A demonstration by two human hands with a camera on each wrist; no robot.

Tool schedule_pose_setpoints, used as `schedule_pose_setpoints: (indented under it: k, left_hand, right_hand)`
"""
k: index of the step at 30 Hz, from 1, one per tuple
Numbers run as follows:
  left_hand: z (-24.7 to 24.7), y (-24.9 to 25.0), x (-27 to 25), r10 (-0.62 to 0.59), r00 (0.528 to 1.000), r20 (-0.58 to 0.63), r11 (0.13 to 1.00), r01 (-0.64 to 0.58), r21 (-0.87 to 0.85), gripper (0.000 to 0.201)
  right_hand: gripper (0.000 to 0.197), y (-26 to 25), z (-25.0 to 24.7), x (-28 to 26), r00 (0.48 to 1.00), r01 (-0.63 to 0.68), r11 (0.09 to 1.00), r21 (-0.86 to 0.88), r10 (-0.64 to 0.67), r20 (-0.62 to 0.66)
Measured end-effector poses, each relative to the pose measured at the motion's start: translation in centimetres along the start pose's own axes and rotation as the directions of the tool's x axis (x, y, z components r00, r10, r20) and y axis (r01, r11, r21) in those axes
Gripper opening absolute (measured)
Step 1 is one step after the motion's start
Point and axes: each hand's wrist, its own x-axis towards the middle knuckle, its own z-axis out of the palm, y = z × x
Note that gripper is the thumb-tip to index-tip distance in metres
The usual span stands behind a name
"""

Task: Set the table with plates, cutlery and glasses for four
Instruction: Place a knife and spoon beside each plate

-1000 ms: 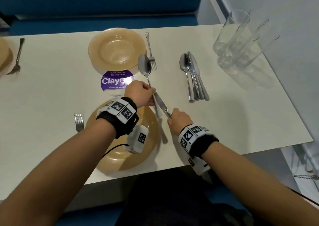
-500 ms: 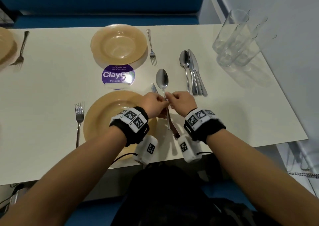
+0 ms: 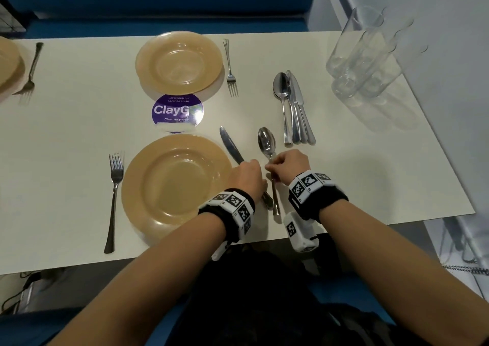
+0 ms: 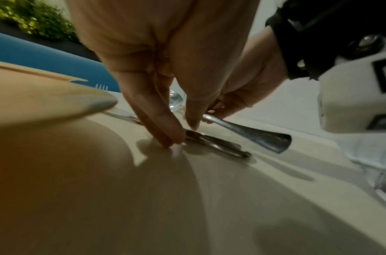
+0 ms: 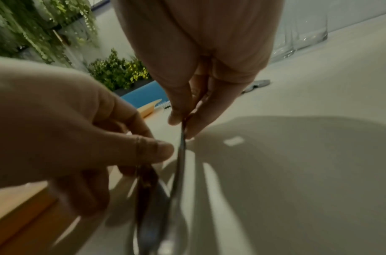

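A tan plate (image 3: 174, 184) lies at the near edge with a fork (image 3: 113, 187) to its left. Right of the plate, my left hand (image 3: 247, 172) pinches the handle of a knife (image 3: 230, 144), whose blade points away from me. In the left wrist view the knife handle (image 4: 218, 145) lies flat on the table under my left hand (image 4: 181, 132). My right hand (image 3: 277, 164) pinches the stem of a spoon (image 3: 267, 142) just right of the knife. The spoon stem (image 5: 181, 148) runs down from my right hand (image 5: 183, 126), its handle end a little above the table.
A second plate (image 3: 180, 62) with a fork (image 3: 230, 70) sits across the table, behind a purple sticker (image 3: 177, 110). Spare spoons and knives (image 3: 293, 107) lie in a bunch at centre right. Several glasses (image 3: 365, 54) stand at the far right. Another plate (image 3: 5, 68) and fork (image 3: 29, 73) are at far left.
My left hand held spoon and knife together above the plate. The right hand took the spoon, and both hands brought the two pieces down side by side right of the plate.
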Motion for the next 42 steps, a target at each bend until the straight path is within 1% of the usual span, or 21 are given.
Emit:
schedule_pose_setpoints:
  k: [2, 3, 4, 7, 8, 10, 14, 18, 28, 38, 42]
  left_hand:
    - [0.3, -0.1, -0.1, -0.006, 1.000, -0.003, 1.000, 0.006, 0.003, 0.024]
    - [0.3, -0.1, -0.1, -0.008, 1.000, -0.011, 1.000, 0.008, -0.005, 0.025]
    - [0.4, -0.2, -0.2, -0.013, 1.000, -0.022, 1.000, 0.012, -0.021, 0.028]
    - [0.5, -0.5, -0.5, -0.019, 0.999, -0.049, 0.997, 0.015, -0.076, 0.045]
    - [0.5, -0.6, -0.7, -0.027, 0.998, -0.049, 0.996, 0.022, -0.090, 0.048]
    - [0.6, -0.7, -0.9, -0.044, 0.998, -0.041, 0.993, 0.039, -0.113, 0.045]
    - [1.0, -1.0, -1.2, -0.057, 0.998, -0.031, 0.992, 0.053, -0.113, 0.029]
    - [1.1, -1.1, -1.8, -0.060, 0.998, -0.018, 0.996, 0.058, -0.063, 0.026]
    - [0.6, -1.8, -2.8, -0.055, 0.998, -0.016, 0.998, 0.055, -0.019, 0.010]
    - [-0.3, -1.6, -2.9, 0.029, 0.999, -0.021, 0.996, -0.027, 0.087, 0.015]
    - [-0.3, -1.6, -3.1, 0.014, 1.000, -0.016, 0.998, -0.013, 0.058, 0.013]
  right_hand:
    - [0.012, 0.1, 0.5, -0.2, 1.000, 0.025, 0.999, -0.025, -0.025, 0.000]
    - [0.010, 0.1, 0.6, -0.4, 1.000, 0.027, 0.999, -0.027, -0.027, -0.002]
    - [0.006, 0.3, 0.7, -0.4, 0.999, 0.038, 0.999, -0.035, -0.039, -0.003]
    - [0.018, 0.6, 0.9, -0.7, 0.997, 0.068, 0.995, -0.080, -0.070, -0.026]
    - [0.019, 0.7, 1.0, -0.8, 0.996, 0.076, 0.994, -0.082, -0.079, -0.031]
    - [0.019, 0.8, 1.2, -0.9, 0.995, 0.082, 0.993, -0.082, -0.086, -0.045]
    - [0.016, 0.9, 1.6, -1.1, 0.993, 0.082, 0.996, -0.030, -0.084, -0.078]
    - [0.018, 0.6, 2.1, -1.3, 0.989, 0.113, 0.993, -0.046, -0.117, -0.090]
    - [0.019, -0.1, 3.0, -1.8, 0.987, 0.153, 0.986, -0.073, -0.156, -0.045]
    - [0.017, -0.2, 3.4, -1.8, 0.993, 0.114, 0.993, -0.024, -0.115, -0.040]
    - [0.017, -0.2, 3.4, -1.9, 0.991, 0.123, 0.992, -0.028, -0.125, -0.039]
